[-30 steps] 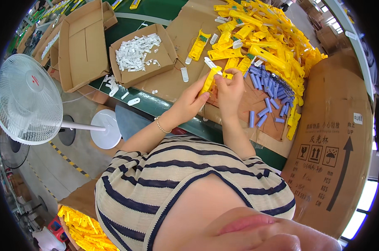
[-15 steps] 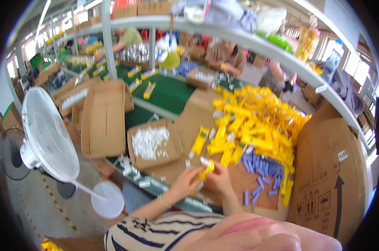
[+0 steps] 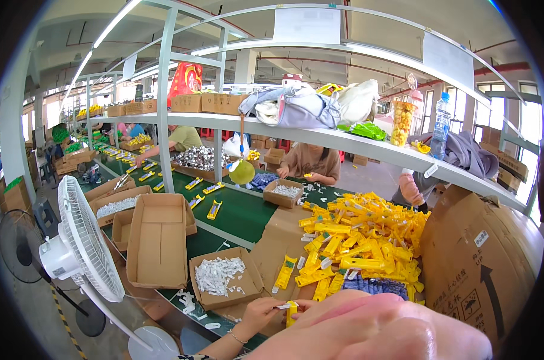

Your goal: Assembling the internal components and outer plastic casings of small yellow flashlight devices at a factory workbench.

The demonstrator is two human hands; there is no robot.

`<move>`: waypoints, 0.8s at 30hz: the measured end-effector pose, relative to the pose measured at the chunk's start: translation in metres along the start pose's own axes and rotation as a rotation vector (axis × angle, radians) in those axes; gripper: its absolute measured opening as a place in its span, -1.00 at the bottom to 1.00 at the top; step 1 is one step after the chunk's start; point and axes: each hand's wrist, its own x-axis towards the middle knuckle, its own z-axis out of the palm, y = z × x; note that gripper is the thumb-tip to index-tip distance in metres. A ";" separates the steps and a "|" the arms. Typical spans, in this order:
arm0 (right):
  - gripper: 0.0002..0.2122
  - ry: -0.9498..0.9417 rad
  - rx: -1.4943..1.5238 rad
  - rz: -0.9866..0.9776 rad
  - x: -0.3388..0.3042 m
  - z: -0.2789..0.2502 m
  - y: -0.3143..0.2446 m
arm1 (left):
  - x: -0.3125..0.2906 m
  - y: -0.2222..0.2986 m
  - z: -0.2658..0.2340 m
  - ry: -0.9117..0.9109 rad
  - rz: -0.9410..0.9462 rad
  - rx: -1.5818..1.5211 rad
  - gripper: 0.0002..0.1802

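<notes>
Near the bottom of the view, my left hand (image 3: 260, 314) has its fingers closed at a narrow yellow plastic piece (image 3: 291, 313). A small white strip (image 3: 282, 306) shows at its fingertips. My right hand (image 3: 306, 307) grips the same yellow piece from the other side; much of this hand is hidden. Just beyond my hands, another yellow piece (image 3: 285, 273) with a green end lies on the cardboard sheet. To the left stands an open carton of white strips (image 3: 219, 277). A large heap of yellow pieces (image 3: 368, 234) spreads to the right, with blue sticks (image 3: 377, 287) at its near edge.
An open brown carton (image 3: 158, 240) and a white fan (image 3: 86, 240) stand at left. A green conveyor belt (image 3: 239, 210) carries yellow pieces. A tall cardboard box (image 3: 476, 264) borders the right side. Overhead runs a loaded shelf (image 3: 224, 122). A co-worker (image 3: 314, 163) sits across.
The view has tilted upward, so the shelf and ceiling show more and my hands appear lower. Both hands still hold the yellow piece.
</notes>
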 end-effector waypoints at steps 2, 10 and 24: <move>-0.62 -0.008 0.005 0.020 -0.006 -0.008 0.001 | -0.002 -0.004 0.000 0.004 0.010 -0.006 -0.76; -0.63 -0.038 0.028 0.087 -0.017 -0.008 -0.008 | -0.007 -0.006 -0.001 0.055 0.050 0.019 -0.75; -0.59 -0.028 0.040 0.202 -0.048 -0.008 0.002 | -0.008 -0.009 -0.002 0.104 0.102 0.144 -0.72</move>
